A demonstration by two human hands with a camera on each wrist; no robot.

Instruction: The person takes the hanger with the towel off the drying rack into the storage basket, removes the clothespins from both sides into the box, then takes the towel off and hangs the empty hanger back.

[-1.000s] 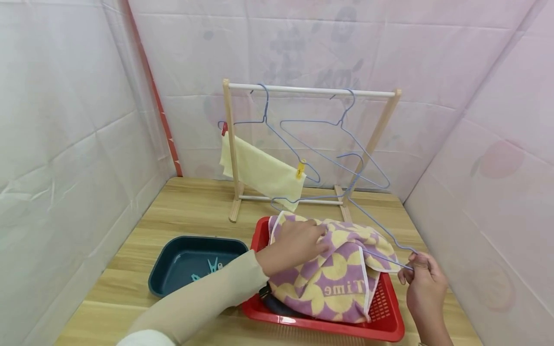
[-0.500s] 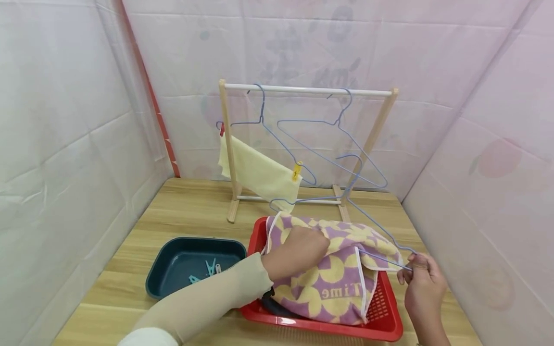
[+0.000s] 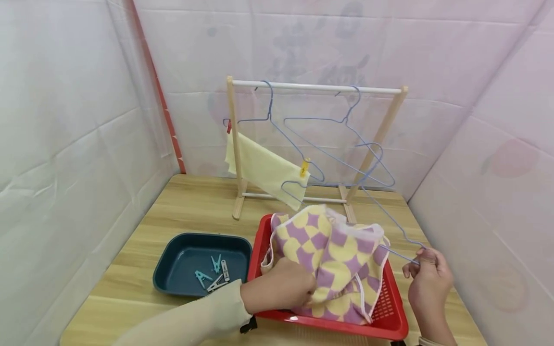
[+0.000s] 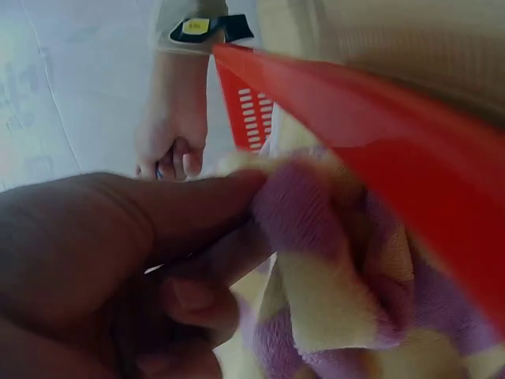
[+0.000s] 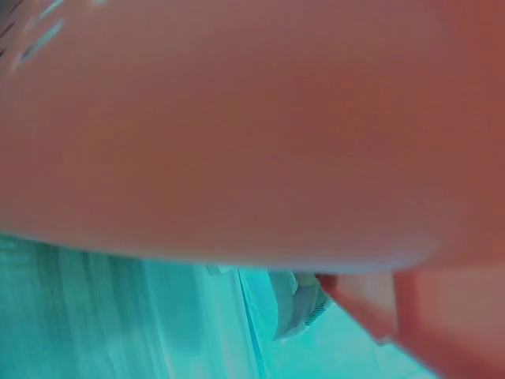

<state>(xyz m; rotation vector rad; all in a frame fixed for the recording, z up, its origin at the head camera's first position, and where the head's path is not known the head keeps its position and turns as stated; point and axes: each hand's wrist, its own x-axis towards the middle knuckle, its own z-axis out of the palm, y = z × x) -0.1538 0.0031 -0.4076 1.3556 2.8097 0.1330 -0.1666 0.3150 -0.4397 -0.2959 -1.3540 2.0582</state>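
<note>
Left grip is clamped on the checked towel, which is bunched in the red basket just beyond it. Right grip pinches the lower wire of a blue hanger, whose far end runs under the towel's upper fold.

A wooden drying rack was set at the centre back of a wooden table. Two blue wire hangers were hung from its rail, with a yellow cloth pegged left of centre. Pegs were laid in a dark blue tray at lower left.
</note>
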